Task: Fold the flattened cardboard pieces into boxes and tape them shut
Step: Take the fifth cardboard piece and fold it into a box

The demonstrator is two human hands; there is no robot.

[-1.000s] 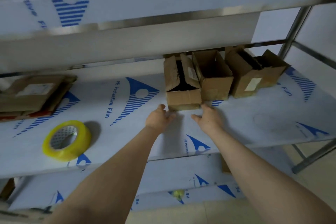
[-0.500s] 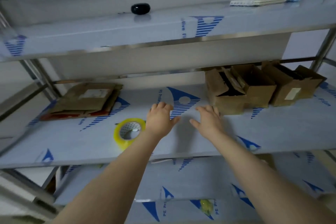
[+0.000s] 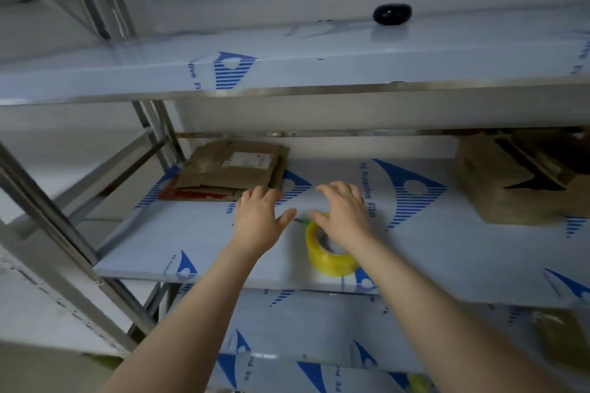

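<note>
Left hand (image 3: 258, 221): we find fingers spread, holding nothing, just short of the flattened cardboard (image 3: 230, 171).
Right hand (image 3: 345, 214): we find fingers spread, holding nothing, above the tape roll (image 3: 330, 260).

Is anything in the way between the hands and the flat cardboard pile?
Nothing visible. The left hand is right at the front edge of the flat cardboard pile. The tape roll lies partly behind the right hand, off that path.

Left hand (image 3: 255, 220), right hand (image 3: 344, 214): two. Tape roll (image 3: 329, 262): one. Cardboard stack (image 3: 230, 169): one.
</note>
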